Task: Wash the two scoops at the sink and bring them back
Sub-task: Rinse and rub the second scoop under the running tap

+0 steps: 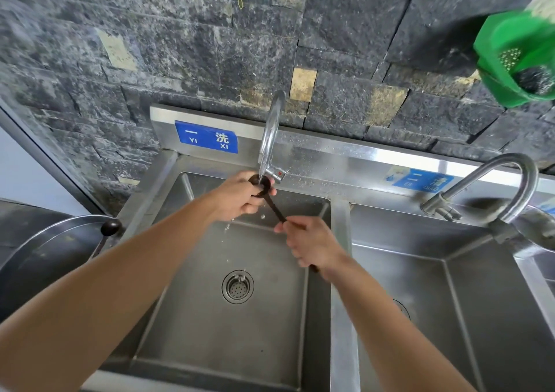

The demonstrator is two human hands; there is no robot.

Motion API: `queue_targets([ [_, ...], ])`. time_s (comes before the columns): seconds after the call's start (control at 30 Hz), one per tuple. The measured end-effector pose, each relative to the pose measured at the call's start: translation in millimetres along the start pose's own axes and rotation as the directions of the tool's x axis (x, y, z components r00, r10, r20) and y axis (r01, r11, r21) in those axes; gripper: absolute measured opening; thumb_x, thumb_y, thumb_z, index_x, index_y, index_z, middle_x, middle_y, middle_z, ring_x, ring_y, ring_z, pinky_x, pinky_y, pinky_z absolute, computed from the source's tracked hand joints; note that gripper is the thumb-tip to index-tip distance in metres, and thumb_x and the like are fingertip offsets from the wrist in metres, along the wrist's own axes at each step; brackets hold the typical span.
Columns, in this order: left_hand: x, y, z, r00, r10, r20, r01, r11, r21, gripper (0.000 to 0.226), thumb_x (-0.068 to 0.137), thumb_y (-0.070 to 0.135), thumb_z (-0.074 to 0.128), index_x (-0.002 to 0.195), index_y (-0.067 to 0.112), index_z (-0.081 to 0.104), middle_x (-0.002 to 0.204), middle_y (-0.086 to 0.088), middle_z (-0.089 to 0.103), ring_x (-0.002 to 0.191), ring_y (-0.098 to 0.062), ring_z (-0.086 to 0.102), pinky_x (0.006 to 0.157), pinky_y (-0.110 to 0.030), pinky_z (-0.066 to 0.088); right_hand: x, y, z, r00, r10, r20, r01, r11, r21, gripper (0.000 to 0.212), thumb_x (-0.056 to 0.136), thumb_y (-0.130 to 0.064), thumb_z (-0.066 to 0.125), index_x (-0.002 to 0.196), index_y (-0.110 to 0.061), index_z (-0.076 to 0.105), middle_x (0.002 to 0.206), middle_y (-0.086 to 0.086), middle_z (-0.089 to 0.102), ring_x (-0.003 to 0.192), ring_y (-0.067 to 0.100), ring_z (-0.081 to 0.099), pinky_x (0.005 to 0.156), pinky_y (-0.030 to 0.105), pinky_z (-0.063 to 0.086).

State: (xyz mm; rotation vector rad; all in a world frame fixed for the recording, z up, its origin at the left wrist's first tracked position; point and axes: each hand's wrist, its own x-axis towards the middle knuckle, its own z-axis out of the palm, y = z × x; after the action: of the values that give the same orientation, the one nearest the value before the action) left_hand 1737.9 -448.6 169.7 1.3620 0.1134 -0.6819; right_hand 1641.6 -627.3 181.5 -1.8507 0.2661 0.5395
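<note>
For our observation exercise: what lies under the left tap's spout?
The bowl of a dark scoop, gripped by the left hand; the right hand holds its handle. The left fingers hide the bowl's underside.

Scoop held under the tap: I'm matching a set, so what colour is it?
The long-handled scoop is dark brown; the head view shows it best.

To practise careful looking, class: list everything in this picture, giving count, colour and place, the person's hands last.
basins: 2 in plain view, steel, side by side
taps: 2, silver, behind the basins
held scoop: 1, dark brown, under left tap
other scoop: 1, dark brown, by pan, far left
signs: 2, blue, on backsplash
basket: 1, green, upper right
pan: 1, steel, far left
left hand: 1, grips scoop's bowl
right hand: 1, grips scoop's handle
</note>
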Motion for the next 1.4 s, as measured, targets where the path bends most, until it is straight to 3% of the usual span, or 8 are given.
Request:
queue_targets([
  [0.17, -9.5, 1.3, 0.9, 0.997, -0.083, -0.005, 0.081, 0.961, 0.263, 0.032, 0.099, -0.009, 0.03, 0.118, 0.001, 0.055, 0.08, -0.01, 0.057, 0.045, -0.006, 0.035, 0.036, -0.018, 0.025, 20.4, 1.8, -44.3, 0.966, -0.234, -0.109, 0.126, 0.794, -0.595, 0.021, 0.093, -0.038, 0.058, 0.077, -0.03, 0.07, 0.061, -0.012, 0.06, 0.069, 0.014, 0.061, 0.07, 0.028, 0.046],
  [0.3, -0.5, 0.2, 14.1, 0.977, -0.05, -0.206, 0.012, 0.983, -0.182, 0.032, 0.1, -0.006, 0.024, 0.103, 0.003, 0.054, 0.082, -0.013, 0.055, 0.044, -0.008, 0.027, 0.035, -0.02, 0.02, 22.7, 9.8, -31.4, 0.71, -0.497, -0.498, -0.03, 0.686, -0.727, 0.018, 0.088, -0.046, 0.063, 0.1, -0.033, 0.067, 0.104, 0.001, 0.063, 0.103, 0.032, 0.054, 0.089, 0.045, 0.036],
  [0.43, 7.6, -9.2, 29.3, 0.928, -0.143, -0.345, -0.08, 0.827, -0.557, 0.029, 0.1, -0.002, 0.021, 0.098, 0.003, 0.05, 0.074, -0.013, 0.052, 0.043, -0.009, 0.027, 0.034, -0.019, 0.018, 24.1, -2.9, -25.0, 0.746, -0.21, -0.632, 0.066, 0.968, -0.244, 0.082, 0.086, -0.045, 0.069, 0.152, -0.016, 0.03, 0.135, 0.015, 0.048, 0.12, 0.033, 0.046, 0.102, 0.045, 0.039],
  [0.57, 10.0, -9.3, 38.1, 0.936, -0.092, -0.34, -0.148, 0.773, -0.617, 0.029, 0.1, -0.004, 0.023, 0.085, 0.004, 0.046, 0.059, -0.009, 0.051, 0.037, -0.008, 0.028, 0.034, -0.019, 0.019, 32.0, -37.6, -14.5, 0.985, 0.139, -0.101, -0.037, 0.743, 0.668, 0.045, 0.093, -0.044, 0.061, 0.121, -0.011, 0.051, 0.082, 0.008, 0.067, 0.054, 0.02, 0.054, 0.046, 0.031, 0.043],
  [0.67, 6.5, -5.5, 40.1, 0.964, -0.014, -0.267, -0.143, 0.815, -0.562, 0.028, 0.1, -0.007, 0.026, 0.088, 0.001, 0.05, 0.071, -0.012, 0.052, 0.041, -0.008, 0.032, 0.036, -0.019, 0.024, 51.1, -62.1, -4.7, 0.986, 0.062, -0.156, 0.028, 0.854, 0.519, 0.026, 0.102, -0.035, 0.045, 0.095, -0.013, 0.055, 0.06, 0.0, 0.055, 0.044, 0.013, 0.041, 0.042, 0.028, 0.032],
  [0.97, 1.6, 24.9, 1.1, 0.997, 0.073, -0.024, -0.067, 0.983, 0.173, 0.025, 0.097, -0.013, 0.03, 0.098, 0.0, 0.051, 0.088, -0.017, 0.059, 0.055, -0.012, 0.046, 0.042, -0.02, 0.033, 84.1, -81.4, -14.9, 0.991, 0.07, -0.115, -0.018, 0.913, 0.407, 0.026, 0.103, -0.024, 0.046, 0.095, -0.007, 0.064, 0.049, -0.003, 0.049, 0.037, 0.009, 0.036, 0.036, 0.022, 0.027],
  [1.27, 17.0, 4.5, -2.4, 0.984, 0.027, 0.178, -0.171, 0.45, 0.876, 0.019, 0.091, -0.009, 0.046, 0.103, 0.0, 0.058, 0.091, -0.023, 0.064, 0.07, -0.025, 0.059, 0.061, -0.039, 0.052, 89.8, -60.5, -16.6, 0.973, -0.215, -0.089, 0.199, 0.966, -0.164, 0.032, 0.1, -0.026, 0.052, 0.075, -0.013, 0.067, 0.064, 0.009, 0.072, 0.045, 0.014, 0.056, 0.041, 0.023, 0.042],
  [1.4, 25.8, 15.8, 4.6, 0.992, 0.126, 0.025, -0.127, 0.95, 0.287, 0.025, 0.094, -0.018, 0.038, 0.108, -0.005, 0.055, 0.096, -0.024, 0.063, 0.079, -0.029, 0.065, 0.069, -0.034, 0.06, 91.5, -62.1, -24.0, 0.985, -0.098, -0.142, 0.145, 0.917, 0.371, 0.029, 0.102, -0.022, 0.049, 0.083, -0.006, 0.064, 0.059, 0.006, 0.069, 0.049, 0.018, 0.058, 0.043, 0.025, 0.044],
])
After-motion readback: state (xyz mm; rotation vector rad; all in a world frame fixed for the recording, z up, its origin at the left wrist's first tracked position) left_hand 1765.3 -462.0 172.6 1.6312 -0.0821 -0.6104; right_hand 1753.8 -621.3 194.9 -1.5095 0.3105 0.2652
